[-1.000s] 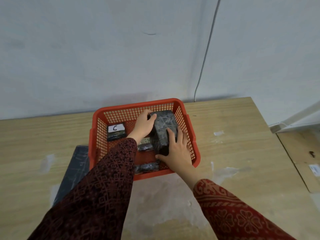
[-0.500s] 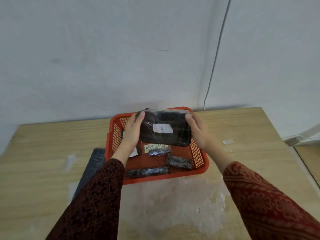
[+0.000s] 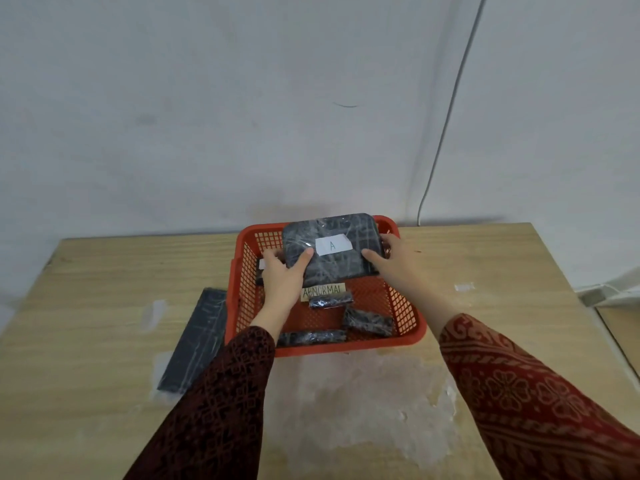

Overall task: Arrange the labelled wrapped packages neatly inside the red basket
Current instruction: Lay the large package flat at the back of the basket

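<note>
Fingers of both hands are curled around the short ends of a large dark rectangular package wrapped in clear plastic film (image 3: 329,252), which carries a white paper label marked "A" (image 3: 333,245). The left hand (image 3: 283,276) clamps its left end with the thumb pressed on the top face; the right hand (image 3: 391,259) clasps the right end the same way. Neither hand is spread wide; each is closed only as far as the package's thickness allows.

The package is held above the far half of a red plastic lattice basket (image 3: 407,315), tilted so the label faces the wearer, probably to check the letter and line it up with the back wall before setting it down.

Inside the basket, nearer the wearer, lie a small dark wrapped bundle with a handwritten "ABNORMAL" paper tag (image 3: 323,291) and two more small dark wrapped packets (image 3: 367,322) (image 3: 311,337). A long flat dark wrapped slab (image 3: 195,344) rests on the pale wooden table (image 3: 86,341), just left of the basket.
</note>
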Demonstrator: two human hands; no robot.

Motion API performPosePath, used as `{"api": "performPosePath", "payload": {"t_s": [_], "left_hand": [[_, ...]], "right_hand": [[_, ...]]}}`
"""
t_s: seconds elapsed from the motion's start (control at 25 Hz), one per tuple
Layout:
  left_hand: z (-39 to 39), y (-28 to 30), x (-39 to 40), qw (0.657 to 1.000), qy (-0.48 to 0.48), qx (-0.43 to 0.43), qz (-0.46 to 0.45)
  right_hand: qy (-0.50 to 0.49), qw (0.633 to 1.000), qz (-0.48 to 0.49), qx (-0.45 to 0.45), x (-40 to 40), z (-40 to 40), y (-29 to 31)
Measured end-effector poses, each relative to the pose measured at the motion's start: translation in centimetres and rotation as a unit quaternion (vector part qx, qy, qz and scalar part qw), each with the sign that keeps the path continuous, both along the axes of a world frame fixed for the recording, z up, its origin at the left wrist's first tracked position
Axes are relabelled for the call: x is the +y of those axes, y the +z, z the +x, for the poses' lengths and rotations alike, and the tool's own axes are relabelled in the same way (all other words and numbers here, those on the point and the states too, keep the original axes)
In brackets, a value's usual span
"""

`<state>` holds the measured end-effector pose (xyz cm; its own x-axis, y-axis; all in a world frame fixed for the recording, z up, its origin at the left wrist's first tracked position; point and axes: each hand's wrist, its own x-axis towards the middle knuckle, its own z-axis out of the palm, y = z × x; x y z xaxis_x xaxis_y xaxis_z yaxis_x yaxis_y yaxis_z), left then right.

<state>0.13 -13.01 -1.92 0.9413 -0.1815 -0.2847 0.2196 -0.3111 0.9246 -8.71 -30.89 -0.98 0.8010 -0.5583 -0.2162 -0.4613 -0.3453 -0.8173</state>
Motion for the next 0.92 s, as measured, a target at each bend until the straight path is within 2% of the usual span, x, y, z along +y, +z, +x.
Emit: {"api": "performPosePath", "payload": {"t_s": [0.16, 0.36, 0.52, 0.64, 0.92], "left_hand": [[1.0, -1.7, -2.6, 0.998, -0.012, -0.014, 0.061], [0.5, -4.4, -4.5, 0.991, -0.124, -0.02, 0.051], [0.6, -6.5, -4.2, 0.973, -0.189, -0.036, 0.124], [0.8, -7.0, -4.5, 0.97, -0.196, -0.037, 0.142], [0.3, -6.9, -4.5, 0.96, -0.197, -0.064, 0.189]], "right_hand": [[-0.014, 0.998, -0.055, 0.003, 0.5, -1.2, -1.6], [0.086, 0.978, -0.177, 0.066, 0.2, -1.7, -4.1], [0.16, 0.938, -0.294, 0.09, 0.7, -1.8, -5.6], [0.211, 0.924, -0.295, 0.122, 2.0, -2.6, -6.5], [0.185, 0.942, -0.245, 0.136, 2.9, -4.3, -7.1]]}}
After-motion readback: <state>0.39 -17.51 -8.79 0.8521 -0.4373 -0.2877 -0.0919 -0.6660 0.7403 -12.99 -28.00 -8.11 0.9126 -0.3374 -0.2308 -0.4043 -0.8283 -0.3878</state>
